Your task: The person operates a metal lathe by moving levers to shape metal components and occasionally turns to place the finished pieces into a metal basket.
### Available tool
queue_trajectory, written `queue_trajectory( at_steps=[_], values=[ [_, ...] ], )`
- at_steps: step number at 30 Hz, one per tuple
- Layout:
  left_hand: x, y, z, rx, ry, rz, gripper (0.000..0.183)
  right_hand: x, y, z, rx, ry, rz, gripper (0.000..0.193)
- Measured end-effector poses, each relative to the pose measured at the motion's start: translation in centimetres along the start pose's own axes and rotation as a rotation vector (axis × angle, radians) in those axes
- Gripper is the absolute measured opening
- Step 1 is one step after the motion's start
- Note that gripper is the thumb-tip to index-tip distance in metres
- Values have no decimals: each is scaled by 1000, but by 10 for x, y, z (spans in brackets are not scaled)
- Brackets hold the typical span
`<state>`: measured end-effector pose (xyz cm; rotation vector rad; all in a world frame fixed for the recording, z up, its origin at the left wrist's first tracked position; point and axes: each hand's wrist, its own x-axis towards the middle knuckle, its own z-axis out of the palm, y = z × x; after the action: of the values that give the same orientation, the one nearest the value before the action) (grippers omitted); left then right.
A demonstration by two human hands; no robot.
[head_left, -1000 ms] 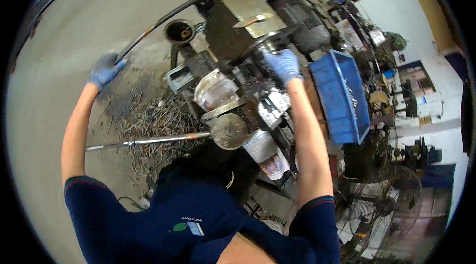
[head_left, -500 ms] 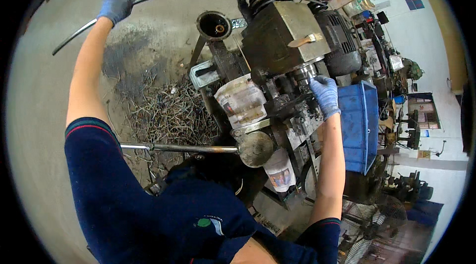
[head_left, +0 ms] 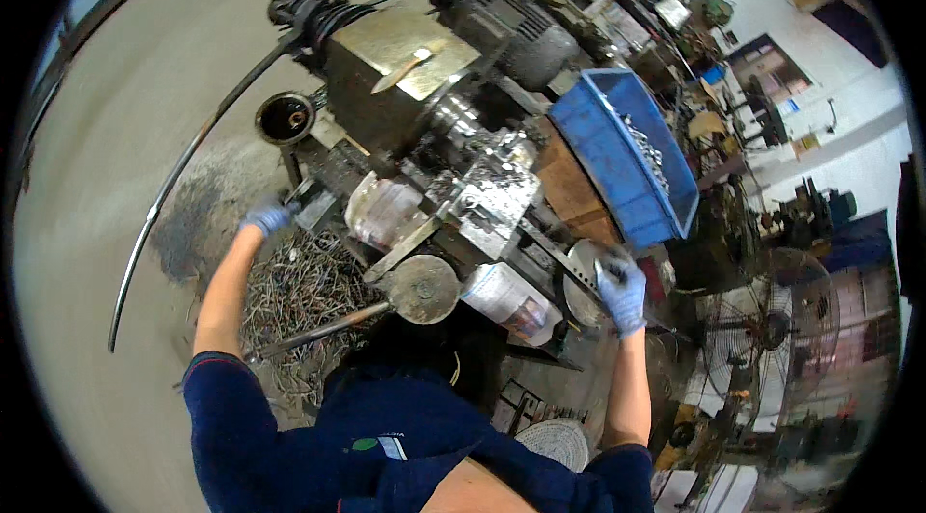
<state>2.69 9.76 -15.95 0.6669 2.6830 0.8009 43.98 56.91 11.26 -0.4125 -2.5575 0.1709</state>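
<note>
My left hand, in a blue-grey glove, is beside a pale box at the left side of the greasy machine. Its fingers are smeared by motion and I cannot tell what they touch. My right hand, gloved the same way, is low at the machine's right, next to a round metal disc. Its fingers are curled together, and what they hold, if anything, is too blurred to name. A long curved metal lever reaches out left from the machine. Shiny chuck parts face the middle of the machine.
A brush lies on the machine's top. To the right stands a blue bin with small metal pieces. Metal scraps heap on the floor at left. A round plate juts out near my body. A fan stands at right.
My left hand has let go of the long lever and come down beside the pale box; the lever has swung lower. My right hand has left the chuck and moved down and nearer. The view has turned.
</note>
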Motion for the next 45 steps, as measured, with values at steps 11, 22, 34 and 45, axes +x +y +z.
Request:
queue_trajectory(
  at_steps=[11, 22, 34, 45],
  values=[
    [47, 54, -11, 735, -226, 109, 27, -139, 121, -44, 68, -143, 792, 22],
    [-89, 98, -94, 279, -379, 147, 48, -152, 245, -31, -678, -680, 923, 69],
    [-199, 204, -58, 306, -574, 238, 35, -337, 187, -61, -665, -352, 987, 50],
    [-188, 155, -27, 243, -427, 362, 25, -350, 79, -49, -523, -264, 1307, 45]
  ],
)
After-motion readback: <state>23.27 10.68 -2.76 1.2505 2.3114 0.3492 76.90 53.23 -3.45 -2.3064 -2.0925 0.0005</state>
